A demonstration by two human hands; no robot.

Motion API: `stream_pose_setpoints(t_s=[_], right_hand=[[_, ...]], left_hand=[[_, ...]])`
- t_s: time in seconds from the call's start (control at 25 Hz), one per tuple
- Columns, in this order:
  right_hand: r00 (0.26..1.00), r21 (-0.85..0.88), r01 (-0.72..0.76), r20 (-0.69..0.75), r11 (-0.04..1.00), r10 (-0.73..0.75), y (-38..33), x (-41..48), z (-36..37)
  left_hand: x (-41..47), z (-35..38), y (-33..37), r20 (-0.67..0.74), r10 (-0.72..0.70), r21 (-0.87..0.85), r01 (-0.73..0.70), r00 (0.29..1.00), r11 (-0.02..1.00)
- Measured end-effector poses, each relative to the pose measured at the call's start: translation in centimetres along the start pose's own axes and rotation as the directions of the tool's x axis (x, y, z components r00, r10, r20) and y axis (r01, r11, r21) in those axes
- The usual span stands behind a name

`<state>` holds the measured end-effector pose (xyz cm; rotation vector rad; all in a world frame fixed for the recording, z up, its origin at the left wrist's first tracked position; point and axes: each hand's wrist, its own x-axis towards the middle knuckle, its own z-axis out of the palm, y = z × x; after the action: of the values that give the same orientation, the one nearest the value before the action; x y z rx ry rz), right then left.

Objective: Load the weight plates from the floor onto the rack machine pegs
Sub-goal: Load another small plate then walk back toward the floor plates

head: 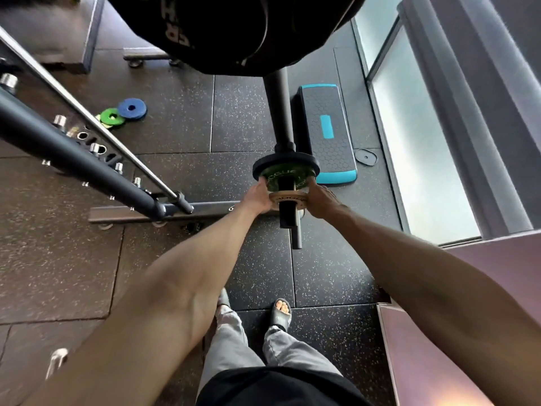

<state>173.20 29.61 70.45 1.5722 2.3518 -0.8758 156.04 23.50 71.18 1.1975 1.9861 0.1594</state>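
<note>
Left hand (257, 197), right hand (322, 200) grip tan plate (288, 198) — peg's (286, 220) third.

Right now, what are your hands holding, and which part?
The small tan plate on the peg: left hand grips its left rim, right hand its right rim.

— What sort of place is this?

— A gym, the weights corner. The floor (240, 112) is black rubber tiling flecked with pale specks.

— And the kit?

— A dark steel rack frame (73, 153) carries a row of chrome pegs (60, 121). Beside it, a blue weight plate (132, 108) and a smaller green weight plate (111, 115) lie flat on the tiles. A black peg (285, 218) holds a black plate (281, 163), a green ROGUE plate (275, 175) and a small tan plate (288, 199).

— Anything else?

— A black aerobic step (328, 133) with teal trim lies near a frosted window (409, 127).
</note>
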Motion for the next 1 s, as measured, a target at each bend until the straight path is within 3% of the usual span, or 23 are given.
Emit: stream_pose_setpoints(t_s=[0.08,0.16,0.24,0.28,0.4,0.6,0.72,0.84,1.0], right_hand=[[0.999,-0.025,0.038,0.034,0.999,-0.037,-0.5,0.0,0.2],[0.988,-0.109,0.118,-0.089,0.987,-0.128,-1.4,-0.8,0.4],[0.916,-0.247,0.245,-0.257,0.938,-0.307,-3.3,-1.5,0.2],[0.876,-0.306,0.313,-0.273,0.899,-0.398,-4.6,-1.6,0.0],[0.836,-0.35,0.467,-0.126,0.812,-0.534,-10.4,-1.1,0.3],[0.758,-0.378,0.648,0.236,0.661,-0.607,-23.1,-0.9,5.9],[0.642,-0.37,0.767,0.456,0.524,-0.617,-31.5,-2.2,11.5],[0.524,-0.37,0.852,0.609,0.371,-0.595,-40.4,-5.3,18.0],[0.304,-0.276,0.951,0.762,0.139,-0.572,-50.0,-9.9,26.7]], left_hand=[[0.0,-0.6,0.3,-0.018,0.013,0.056,-0.012,1.0,0.998],[-0.4,-0.9,-0.5,-0.028,0.032,0.051,-0.031,0.999,0.998],[-1.1,-1.0,-2.3,-0.049,0.018,0.052,-0.015,0.999,0.999],[-1.6,-1.2,-3.5,-0.066,-0.015,0.062,0.019,0.998,0.998],[-3.8,-2.5,-8.1,-0.112,-0.112,0.05,0.118,0.987,0.992],[-9.8,-5.6,-20.2,-0.216,-0.276,-0.017,0.279,0.937,0.96],[-15.9,-6.3,-28.4,-0.252,-0.44,-0.155,0.413,0.862,0.897],[-22.7,-5.6,-37.3,-0.186,-0.617,-0.318,0.547,0.765,0.774],[-30.3,-4.0,-46.5,-0.124,-0.76,-0.509,0.616,0.639,0.601]])
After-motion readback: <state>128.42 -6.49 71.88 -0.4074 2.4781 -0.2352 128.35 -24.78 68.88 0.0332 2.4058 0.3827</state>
